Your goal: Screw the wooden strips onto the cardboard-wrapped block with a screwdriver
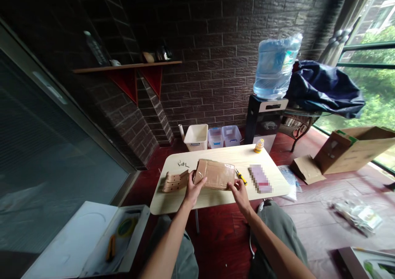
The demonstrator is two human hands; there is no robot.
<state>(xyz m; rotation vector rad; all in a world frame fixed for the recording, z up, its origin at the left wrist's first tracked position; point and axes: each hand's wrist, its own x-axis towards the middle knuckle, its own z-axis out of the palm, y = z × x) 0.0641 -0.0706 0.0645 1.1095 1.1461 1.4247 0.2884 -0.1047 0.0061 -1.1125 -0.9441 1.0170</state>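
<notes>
Bare forearms [168, 246] reach forward, the left hand [194, 190] and right hand [239, 192] grasping opposite edges of a taped cardboard parcel [214, 174] on the desk [168, 203].

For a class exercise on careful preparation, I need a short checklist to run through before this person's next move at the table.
1. Hands on the tape-wrapped brown cardboard parcel: ok, left hand at one edge, right hand at the lower edge.
2. Yellow-and-black screwdriver: ok, beside the parcel, near the right hand.
3. Small metal screws: ok, grouped on the pale wooden table.
4. Perforated tan panel: ok, left of the left hand.
5. Parcel contents: cannot tell, wrapped shut.
</notes>
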